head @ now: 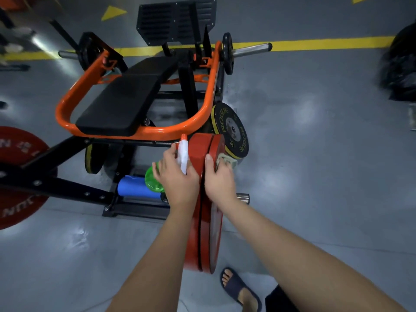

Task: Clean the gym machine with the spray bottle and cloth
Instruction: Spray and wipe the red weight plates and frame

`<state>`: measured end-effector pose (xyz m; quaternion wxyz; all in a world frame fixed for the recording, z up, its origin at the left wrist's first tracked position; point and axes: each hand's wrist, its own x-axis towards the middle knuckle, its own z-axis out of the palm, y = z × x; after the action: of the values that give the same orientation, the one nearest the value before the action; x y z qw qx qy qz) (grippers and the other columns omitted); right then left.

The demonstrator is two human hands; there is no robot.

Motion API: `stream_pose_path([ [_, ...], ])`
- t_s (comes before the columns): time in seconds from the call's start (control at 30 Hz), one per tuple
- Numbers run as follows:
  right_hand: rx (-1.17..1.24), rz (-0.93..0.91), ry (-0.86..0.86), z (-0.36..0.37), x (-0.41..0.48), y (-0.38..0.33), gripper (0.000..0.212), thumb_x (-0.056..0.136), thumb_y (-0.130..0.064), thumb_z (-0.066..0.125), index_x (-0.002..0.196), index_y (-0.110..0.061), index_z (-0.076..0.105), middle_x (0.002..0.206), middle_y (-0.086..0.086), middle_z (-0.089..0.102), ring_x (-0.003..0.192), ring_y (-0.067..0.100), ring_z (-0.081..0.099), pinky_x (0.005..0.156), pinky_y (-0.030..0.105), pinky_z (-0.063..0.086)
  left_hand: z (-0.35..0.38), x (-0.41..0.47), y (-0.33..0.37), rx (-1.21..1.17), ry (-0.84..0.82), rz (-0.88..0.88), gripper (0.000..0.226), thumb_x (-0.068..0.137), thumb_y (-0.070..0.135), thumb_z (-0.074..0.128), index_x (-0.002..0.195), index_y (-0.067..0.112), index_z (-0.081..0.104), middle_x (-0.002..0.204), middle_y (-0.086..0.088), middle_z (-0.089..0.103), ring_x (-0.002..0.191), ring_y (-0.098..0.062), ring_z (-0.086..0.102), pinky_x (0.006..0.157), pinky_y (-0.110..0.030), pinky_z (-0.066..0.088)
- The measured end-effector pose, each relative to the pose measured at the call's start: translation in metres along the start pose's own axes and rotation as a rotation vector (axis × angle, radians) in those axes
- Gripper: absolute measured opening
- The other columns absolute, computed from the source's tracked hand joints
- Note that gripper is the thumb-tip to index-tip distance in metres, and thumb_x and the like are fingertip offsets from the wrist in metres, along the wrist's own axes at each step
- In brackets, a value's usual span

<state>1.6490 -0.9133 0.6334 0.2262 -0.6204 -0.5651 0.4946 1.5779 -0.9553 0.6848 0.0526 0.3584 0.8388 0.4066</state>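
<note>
The left hand [177,176] curls its fingers round the spray bottle [152,179]; the right hand [219,180] pinches the cloth [227,161] against the red plate [216,233].

A person's left hand [177,176] grips a green spray bottle [155,180] while the right hand [219,179] presses a cloth [226,161] against red weight plates [202,199].
</note>
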Motion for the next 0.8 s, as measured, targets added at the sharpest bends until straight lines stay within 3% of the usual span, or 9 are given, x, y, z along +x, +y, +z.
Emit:
stream_pose_path([
  [0.07,0.017,0.073,-0.044,-0.007,0.025,-0.015,0.078,0.094,-0.069,0.03,0.125,-0.005,0.063,0.128,0.018,0.061,0.123,0.036,0.055,0.107,0.049,0.044,0.0,-0.002,0.001,-0.003,0.006,-0.012,0.044,0.083,0.016,0.054,0.125,0.006,0.061,0.101,-0.002,0.068,0.101,-0.026,0.057,0.116,-0.06,0.028],
  [0.2,0.144,0.234,-0.167,-0.019,0.074,-0.029,0.06,0.105,-0.054,0.034,0.141,-0.011,0.056,0.137,0.01,0.06,0.124,0.033,0.055,0.106,0.041,0.044,0.001,-0.003,-0.001,0.018,0.023,-0.01,0.039,0.088,0.017,0.056,0.126,0.007,0.059,0.102,-0.001,0.067,0.104,-0.029,0.059,0.121,-0.054,0.022],
  [0.27,0.211,0.236,-0.21,-0.022,0.072,-0.009,0.057,0.108,-0.049,0.03,0.141,-0.009,0.053,0.134,0.008,0.06,0.121,0.029,0.056,0.101,0.035,0.044,0.001,-0.002,-0.002,0.022,0.028,-0.01,0.037,0.09,0.018,0.056,0.125,0.008,0.059,0.099,0.002,0.065,0.102,-0.025,0.057,0.12,-0.056,0.024],
  [0.37,0.308,0.291,-0.25,-0.01,0.006,0.058,0.049,0.109,-0.042,0.035,0.146,-0.013,0.048,0.144,0.006,0.054,0.134,0.024,0.051,0.105,0.031,0.042,0.001,-0.003,0.0,0.027,0.031,-0.013,0.034,0.09,0.019,0.057,0.123,0.009,0.059,0.095,0.007,0.06,0.098,-0.015,0.05,0.114,-0.061,0.031],
  [0.47,0.447,0.189,-0.158,-0.003,-0.077,0.083,0.033,0.112,-0.024,0.035,0.142,-0.031,0.047,0.144,-0.008,0.049,0.133,-0.005,0.044,0.109,0.01,0.029,-0.001,-0.004,0.0,0.013,0.041,0.006,0.034,0.089,0.015,0.058,0.123,0.007,0.059,0.095,0.009,0.057,0.095,-0.011,0.045,0.11,-0.065,0.033],
  [0.53,0.461,0.057,-0.091,-0.007,-0.074,0.06,0.033,0.111,-0.018,0.036,0.14,-0.031,0.047,0.143,-0.014,0.044,0.13,-0.019,0.037,0.114,0.008,0.021,0.0,-0.004,0.0,0.009,0.033,0.013,0.037,0.089,0.015,0.057,0.125,0.006,0.059,0.098,0.009,0.057,0.097,-0.011,0.045,0.11,-0.064,0.033],
  [0.67,0.397,-0.051,-0.064,-0.028,-0.002,0.004,0.047,0.111,-0.031,0.037,0.153,-0.012,0.043,0.145,-0.015,0.037,0.138,-0.003,0.027,0.116,0.012,0.011,-0.001,-0.004,0.001,0.009,0.042,0.017,0.037,0.09,0.011,0.059,0.126,0.005,0.059,0.097,0.006,0.06,0.094,-0.007,0.044,0.114,-0.062,0.03],
  [0.73,0.316,0.051,-0.151,-0.026,0.024,0.011,0.055,0.108,-0.044,0.033,0.15,-0.011,0.046,0.153,-0.001,0.045,0.143,0.014,0.037,0.123,0.031,0.021,-0.002,-0.005,0.003,0.017,0.037,0.018,0.035,0.091,0.01,0.059,0.126,0.006,0.058,0.098,0.002,0.063,0.09,-0.001,0.04,0.114,-0.061,0.03],
  [0.8,0.281,0.214,-0.234,-0.014,0.014,0.038,0.069,0.1,-0.06,0.036,0.143,-0.01,0.053,0.145,0.012,0.055,0.137,0.028,0.048,0.119,0.042,0.033,-0.001,-0.006,0.002,0.023,0.036,0.014,0.036,0.092,0.012,0.058,0.127,0.008,0.057,0.1,0.001,0.064,0.095,-0.007,0.047,0.117,-0.058,0.027],
])
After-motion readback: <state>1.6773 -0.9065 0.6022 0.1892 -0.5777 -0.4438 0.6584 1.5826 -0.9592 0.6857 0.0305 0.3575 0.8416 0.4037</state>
